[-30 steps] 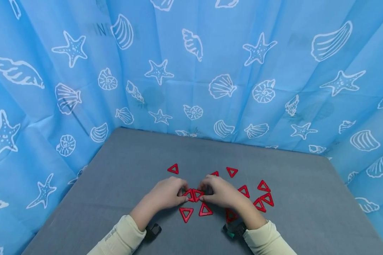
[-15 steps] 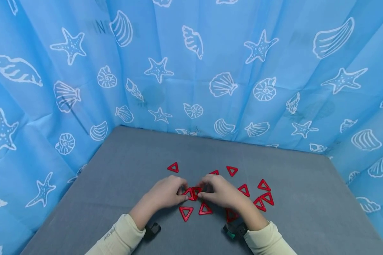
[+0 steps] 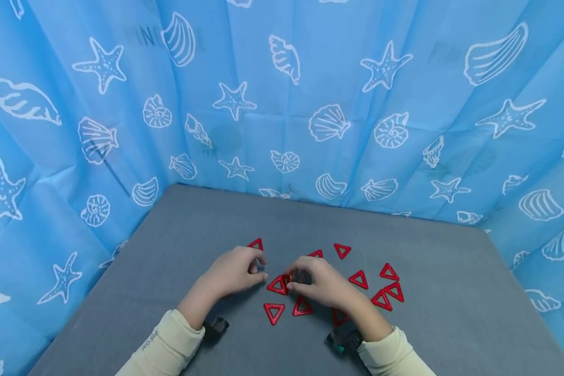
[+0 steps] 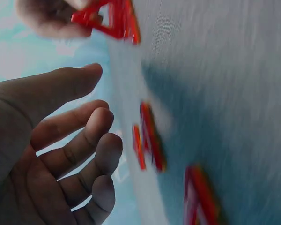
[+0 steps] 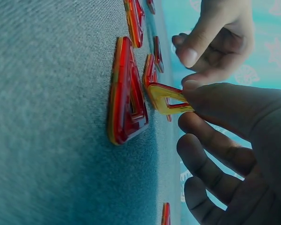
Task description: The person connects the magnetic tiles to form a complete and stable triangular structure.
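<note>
The held tile (image 5: 158, 99), a red triangular frame, is pinched between thumb and finger of the right hand (image 3: 321, 282) and is tilted up. Nothing is held by the left hand (image 3: 235, 271), parted and placed left of the held tile. An adjacent tile (image 3: 276, 291) is laid at its left, apparently touching. Loose tiles (image 3: 274, 306) are spread around it on the gray table (image 3: 207, 219). Low weight, high stiffness and slick faces should be expected; the bar opposite the adjacent tile should be gripped.
</note>
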A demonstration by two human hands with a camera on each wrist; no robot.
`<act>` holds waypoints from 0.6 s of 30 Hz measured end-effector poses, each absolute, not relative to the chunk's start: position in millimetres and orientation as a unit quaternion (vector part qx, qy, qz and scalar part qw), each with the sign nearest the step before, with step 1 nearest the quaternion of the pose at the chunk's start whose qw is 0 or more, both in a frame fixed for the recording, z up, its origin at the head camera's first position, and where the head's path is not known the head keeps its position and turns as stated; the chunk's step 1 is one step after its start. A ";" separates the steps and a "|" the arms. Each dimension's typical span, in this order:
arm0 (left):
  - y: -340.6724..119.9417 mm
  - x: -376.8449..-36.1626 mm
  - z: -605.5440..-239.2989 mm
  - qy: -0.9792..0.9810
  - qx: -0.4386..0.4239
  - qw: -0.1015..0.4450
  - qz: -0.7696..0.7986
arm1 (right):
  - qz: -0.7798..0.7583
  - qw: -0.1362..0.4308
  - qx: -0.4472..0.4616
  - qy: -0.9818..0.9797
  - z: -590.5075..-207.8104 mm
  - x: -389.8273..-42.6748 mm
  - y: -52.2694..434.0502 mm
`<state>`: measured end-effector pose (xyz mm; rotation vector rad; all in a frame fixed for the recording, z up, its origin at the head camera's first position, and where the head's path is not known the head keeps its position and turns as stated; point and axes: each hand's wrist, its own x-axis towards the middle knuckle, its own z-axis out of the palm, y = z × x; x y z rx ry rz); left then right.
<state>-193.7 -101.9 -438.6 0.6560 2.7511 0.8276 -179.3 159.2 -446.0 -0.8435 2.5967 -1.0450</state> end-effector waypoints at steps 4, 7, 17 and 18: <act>-113.7 -199.9 -434.6 0.939 0.187 0.088 0.275 | -0.355 0.107 -0.287 0.883 -445.1 -179.6 159.7; -120.0 -202.0 -433.4 0.947 0.165 0.094 0.260 | -0.353 0.104 -0.287 0.884 -445.4 -179.2 159.5; -128.1 -199.0 -434.8 0.952 0.154 0.127 0.233 | -0.356 0.104 -0.292 0.882 -448.7 -178.0 157.5; -128.3 -198.6 -434.9 0.952 0.153 0.127 0.234 | -0.356 0.103 -0.291 0.882 -448.9 -178.0 157.2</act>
